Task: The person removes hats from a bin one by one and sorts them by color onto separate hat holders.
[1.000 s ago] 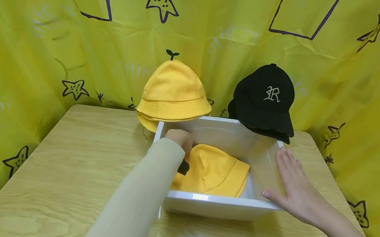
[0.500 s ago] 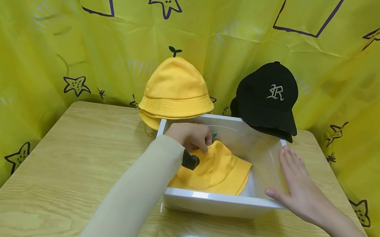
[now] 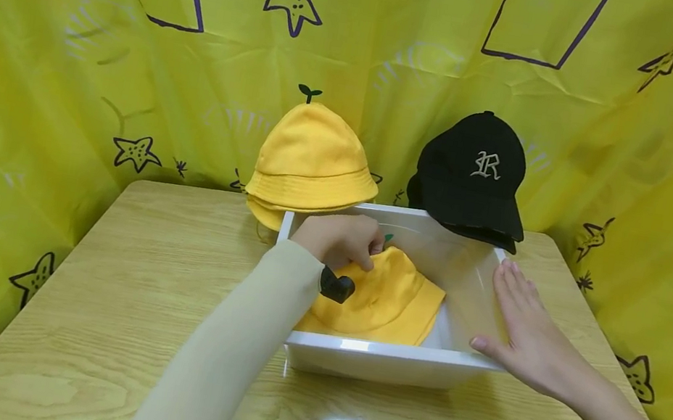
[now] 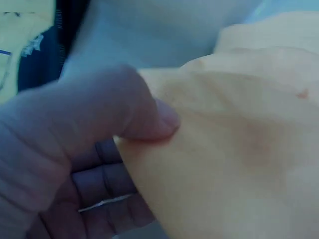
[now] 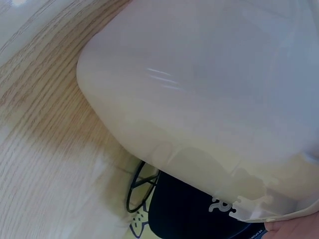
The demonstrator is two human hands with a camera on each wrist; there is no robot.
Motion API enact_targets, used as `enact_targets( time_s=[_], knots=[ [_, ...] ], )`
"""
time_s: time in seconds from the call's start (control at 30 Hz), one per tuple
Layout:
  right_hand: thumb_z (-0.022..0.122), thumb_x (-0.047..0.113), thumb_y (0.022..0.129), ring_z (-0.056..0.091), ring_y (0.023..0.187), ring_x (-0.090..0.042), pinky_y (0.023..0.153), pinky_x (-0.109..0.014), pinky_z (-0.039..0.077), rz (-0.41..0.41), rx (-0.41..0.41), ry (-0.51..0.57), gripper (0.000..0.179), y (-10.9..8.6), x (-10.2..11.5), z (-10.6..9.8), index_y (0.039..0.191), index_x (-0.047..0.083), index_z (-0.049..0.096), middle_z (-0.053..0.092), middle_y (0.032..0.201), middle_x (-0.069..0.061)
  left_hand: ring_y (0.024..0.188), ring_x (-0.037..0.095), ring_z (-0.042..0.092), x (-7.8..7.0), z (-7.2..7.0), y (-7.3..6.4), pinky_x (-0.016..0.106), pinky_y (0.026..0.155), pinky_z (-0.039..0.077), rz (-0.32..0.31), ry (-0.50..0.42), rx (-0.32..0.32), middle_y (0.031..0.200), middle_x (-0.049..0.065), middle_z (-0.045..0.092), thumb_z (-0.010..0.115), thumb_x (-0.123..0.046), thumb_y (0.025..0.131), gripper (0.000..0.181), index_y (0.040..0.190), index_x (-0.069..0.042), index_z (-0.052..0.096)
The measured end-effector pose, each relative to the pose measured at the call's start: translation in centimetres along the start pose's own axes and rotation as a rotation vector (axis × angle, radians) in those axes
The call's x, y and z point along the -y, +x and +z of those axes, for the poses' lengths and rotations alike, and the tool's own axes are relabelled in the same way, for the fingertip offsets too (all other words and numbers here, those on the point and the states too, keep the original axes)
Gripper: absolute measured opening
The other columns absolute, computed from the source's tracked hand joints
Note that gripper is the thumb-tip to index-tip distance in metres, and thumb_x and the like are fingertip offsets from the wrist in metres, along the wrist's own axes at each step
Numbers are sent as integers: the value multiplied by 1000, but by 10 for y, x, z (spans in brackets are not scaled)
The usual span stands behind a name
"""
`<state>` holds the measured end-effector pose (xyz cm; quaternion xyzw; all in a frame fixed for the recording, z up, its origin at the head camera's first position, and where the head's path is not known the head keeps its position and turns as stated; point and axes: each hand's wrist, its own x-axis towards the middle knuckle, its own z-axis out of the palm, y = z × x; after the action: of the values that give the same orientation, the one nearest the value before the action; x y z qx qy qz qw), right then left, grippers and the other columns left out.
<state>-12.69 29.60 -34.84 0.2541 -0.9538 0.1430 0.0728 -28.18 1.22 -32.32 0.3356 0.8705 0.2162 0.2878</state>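
Observation:
A yellow bucket hat (image 3: 392,294) with a small green sprout on top lies inside the white plastic box (image 3: 374,369). My left hand (image 3: 342,236) reaches over the box's left side and grips the hat. In the left wrist view the thumb (image 4: 157,122) presses on the edge of the hat's cloth (image 4: 214,154), with the other fingers underneath. My right hand (image 3: 531,336) rests on the right rim of the box, fingers straight and thumb near the front corner. From the right wrist, mostly the box's outer wall (image 5: 199,84) is visible.
Behind the box's left corner, yellow bucket hats (image 3: 316,159) with a sprout are stacked on a stand. Black caps (image 3: 472,176) with a white letter hang at the back right, overlapping the rim. The wooden table (image 3: 114,322) ends at a yellow patterned curtain (image 3: 196,92).
My left hand has risen from deep in the box and shifted right, gripping the hat's edge. The hat's crown has moved slightly and its sprout now shows. The right hand stays put.

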Motion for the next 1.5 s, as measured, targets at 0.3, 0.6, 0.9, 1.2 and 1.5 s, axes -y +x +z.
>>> enact_targets(
  time_s=[0.3, 0.6, 0.9, 1.2, 1.5],
  knots=[
    [61, 51, 85, -5, 145, -32, 113, -22, -11, 10, 11, -21, 103, 4, 3, -2, 144, -15, 9, 3, 152, -33, 70, 14, 43, -6, -18, -6, 23, 61, 34, 120, -172, -151, 71, 0, 45, 61, 0, 76, 9, 76, -8, 56],
    [65, 46, 83, -10, 145, -26, 112, -21, -12, 19, 11, -24, 103, 1, 4, -1, 144, -16, 9, 3, 152, -34, 75, 14, 46, -17, -32, -13, 21, 66, 35, 232, 113, -261, 77, 0, 49, 61, -9, 85, 4, 87, -8, 58],
    [64, 48, 83, -9, 145, -28, 113, -22, -12, 26, 7, -15, 104, 1, 4, 1, 144, -15, 8, 2, 152, -33, 74, 13, 45, -25, -39, -30, 21, 68, 35, 395, 193, -418, 77, 1, 48, 63, -9, 85, 7, 87, -7, 56],
    [63, 44, 85, -12, 144, -29, 112, -22, -14, 59, 40, -9, 102, 3, 5, -3, 145, -13, 3, -4, 153, -30, 76, 17, 50, -43, -45, -52, 21, 73, 41, 591, 374, -660, 82, 5, 56, 62, -5, 83, 6, 88, -2, 60],
    [64, 49, 83, -9, 145, -31, 114, -27, -13, -3, -11, -107, 106, 5, 8, -9, 145, -13, 5, 0, 153, -31, 77, 18, 53, -51, -52, -75, 23, 73, 45, 704, 432, -863, 83, 8, 60, 62, -3, 81, 5, 85, -1, 60]
  ],
)
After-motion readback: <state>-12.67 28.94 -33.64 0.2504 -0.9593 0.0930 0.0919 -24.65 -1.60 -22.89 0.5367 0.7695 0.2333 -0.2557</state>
